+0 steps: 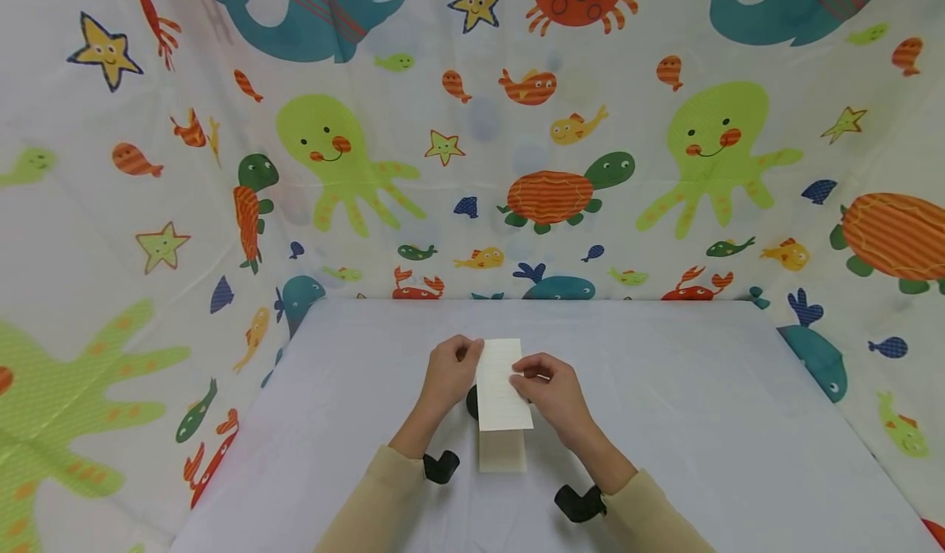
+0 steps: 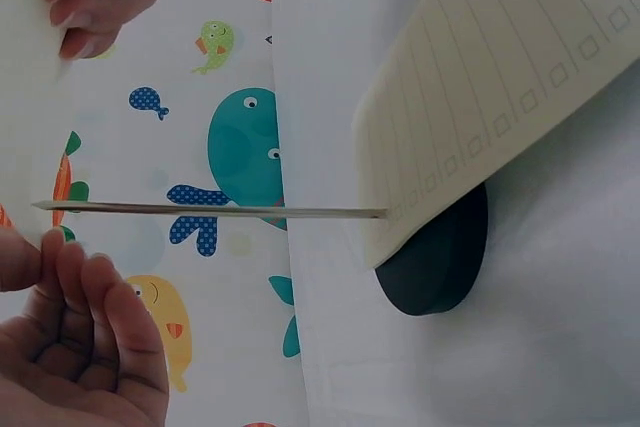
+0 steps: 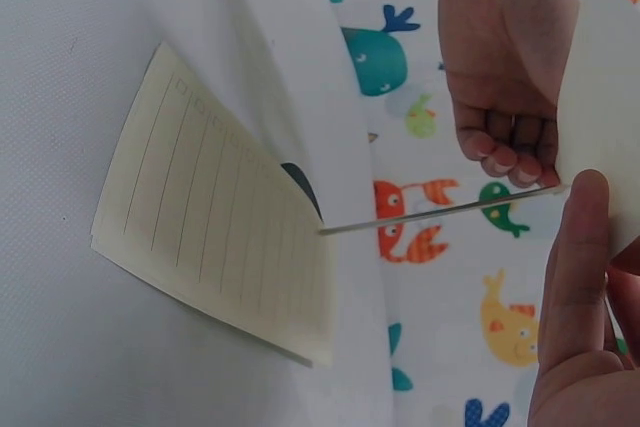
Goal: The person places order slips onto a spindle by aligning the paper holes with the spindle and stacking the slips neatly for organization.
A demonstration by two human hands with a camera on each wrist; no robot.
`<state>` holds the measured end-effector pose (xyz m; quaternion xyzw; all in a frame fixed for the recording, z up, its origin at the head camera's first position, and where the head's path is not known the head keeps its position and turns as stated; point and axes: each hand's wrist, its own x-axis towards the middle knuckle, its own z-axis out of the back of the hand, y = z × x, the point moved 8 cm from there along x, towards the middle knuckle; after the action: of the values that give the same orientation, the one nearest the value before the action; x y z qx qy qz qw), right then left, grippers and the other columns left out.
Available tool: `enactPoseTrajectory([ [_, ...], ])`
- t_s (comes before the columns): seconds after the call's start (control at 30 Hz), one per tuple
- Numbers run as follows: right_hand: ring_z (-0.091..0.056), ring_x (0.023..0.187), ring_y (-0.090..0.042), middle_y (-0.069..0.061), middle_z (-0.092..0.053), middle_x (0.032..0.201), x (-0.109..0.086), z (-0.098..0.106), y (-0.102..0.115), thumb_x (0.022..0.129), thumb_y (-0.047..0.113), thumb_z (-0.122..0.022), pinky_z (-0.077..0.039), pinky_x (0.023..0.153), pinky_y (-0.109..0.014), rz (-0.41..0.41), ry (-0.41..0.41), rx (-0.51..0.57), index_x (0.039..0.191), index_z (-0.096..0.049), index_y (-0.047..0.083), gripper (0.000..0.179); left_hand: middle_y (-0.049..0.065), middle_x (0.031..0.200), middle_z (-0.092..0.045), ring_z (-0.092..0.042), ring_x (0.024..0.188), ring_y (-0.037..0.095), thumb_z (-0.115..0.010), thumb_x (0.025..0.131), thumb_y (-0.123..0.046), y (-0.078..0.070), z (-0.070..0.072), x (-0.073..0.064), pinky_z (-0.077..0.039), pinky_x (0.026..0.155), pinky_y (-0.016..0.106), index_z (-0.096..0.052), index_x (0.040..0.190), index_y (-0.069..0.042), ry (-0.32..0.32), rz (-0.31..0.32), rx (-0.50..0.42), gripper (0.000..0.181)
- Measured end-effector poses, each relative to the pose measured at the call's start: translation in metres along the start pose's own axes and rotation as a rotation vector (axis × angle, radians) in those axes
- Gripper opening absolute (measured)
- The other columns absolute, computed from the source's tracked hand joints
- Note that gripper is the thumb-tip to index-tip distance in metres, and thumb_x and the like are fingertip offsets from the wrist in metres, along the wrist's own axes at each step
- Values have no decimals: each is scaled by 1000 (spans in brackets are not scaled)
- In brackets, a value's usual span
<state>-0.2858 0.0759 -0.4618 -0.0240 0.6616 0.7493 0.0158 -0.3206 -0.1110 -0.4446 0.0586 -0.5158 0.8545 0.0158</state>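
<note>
A pale cream lined paper sheet (image 1: 500,385) is held up between both hands. My left hand (image 1: 449,368) pinches its left edge between thumb and fingertips. On the opposite edge, my right hand (image 1: 550,389) grips the sheet with thumb and forefinger. Beneath it stands a bill spike, its thin metal pin (image 2: 210,210) upright on a round black base (image 2: 440,262). Another lined sheet with small checkboxes (image 3: 215,207) lies low on the pin, covering much of the base. The pin's tip meets the held sheet; whether it has pierced through, I cannot tell.
The bill spike stands on a white-covered table (image 1: 664,422). Behind and at the sides hangs a cloth curtain (image 1: 480,143) printed with sea animals. Black wrist cameras (image 1: 579,504) are strapped near both cream sleeves (image 1: 384,495).
</note>
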Motion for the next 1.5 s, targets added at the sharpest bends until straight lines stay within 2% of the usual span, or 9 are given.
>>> enactPoseTrajectory([
  [0.57,-55,97,-25,-9,-62,105,-4,4,-3,91,10,-75,-54,73,-28,-7,-9,-12,104,-72,7,14,4,79,-57,-52,72,18,-61,103,-29,-3,-4,-5,-45,61,29,-70,94,-6,7,-3,-23,27],
  [1.1,-55,95,-25,-9,-61,103,-3,5,-6,90,9,-75,-53,72,-27,-8,-5,4,104,-72,6,14,3,75,-57,-51,69,18,-62,102,-27,-4,-5,-4,-44,58,29,-69,90,-6,10,-20,-28,26],
  [1.5,-56,93,-24,-10,-61,102,-1,2,-9,90,9,-75,-53,72,-27,-25,5,18,104,-72,6,14,3,75,-56,-51,69,17,-61,103,-26,-1,-6,0,-43,59,30,-69,90,-6,26,-13,7,26],
])
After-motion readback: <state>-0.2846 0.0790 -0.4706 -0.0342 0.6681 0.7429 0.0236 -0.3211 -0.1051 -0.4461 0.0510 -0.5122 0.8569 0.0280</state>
